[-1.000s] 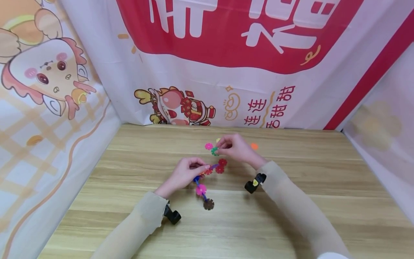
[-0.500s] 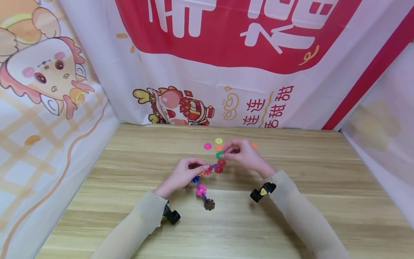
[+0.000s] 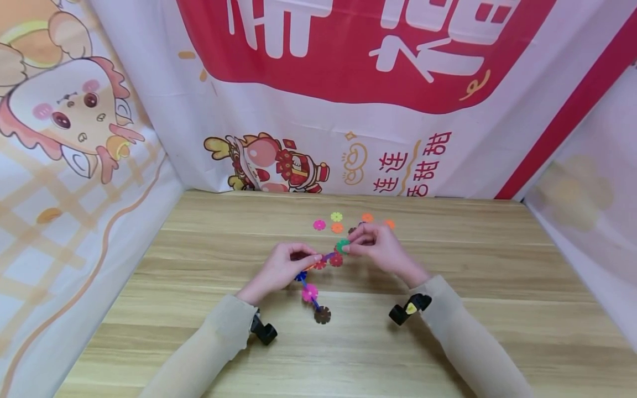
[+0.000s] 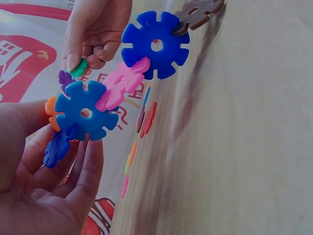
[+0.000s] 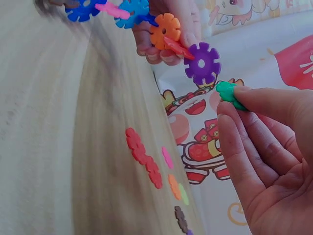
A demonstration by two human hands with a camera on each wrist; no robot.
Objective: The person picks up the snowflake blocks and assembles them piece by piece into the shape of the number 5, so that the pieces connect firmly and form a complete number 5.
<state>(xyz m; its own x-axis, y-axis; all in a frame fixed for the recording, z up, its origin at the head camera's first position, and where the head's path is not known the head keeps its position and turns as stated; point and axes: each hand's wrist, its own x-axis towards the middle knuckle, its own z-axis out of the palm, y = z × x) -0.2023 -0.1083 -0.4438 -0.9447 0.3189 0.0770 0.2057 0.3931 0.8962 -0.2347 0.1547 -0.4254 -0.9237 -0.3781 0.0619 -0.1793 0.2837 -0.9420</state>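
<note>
A chain of slotted plastic discs hangs from my left hand (image 3: 282,269), whose thumb and fingers pinch it near an orange disc (image 5: 165,31). From there it runs through a light blue disc (image 4: 87,110), a pink disc (image 4: 122,84) and a blue disc (image 4: 155,45) to a brown disc (image 3: 322,315). At its other end, past a red disc (image 5: 178,47), sits a purple disc (image 5: 202,63). My right hand (image 3: 382,250) pinches a green disc (image 5: 230,94) close beside the purple one; whether they touch I cannot tell.
Two red discs (image 5: 143,157) lie on the wooden table (image 3: 448,331) below the hands. Farther back are a pink disc (image 3: 319,225), a yellow disc (image 3: 336,216) and several orange and dark ones. A printed cloth (image 3: 298,110) stands behind the table.
My right hand has moved right and toward me, bringing the green disc from near the loose discs to the chain's purple end. The left hand has stayed nearly still.
</note>
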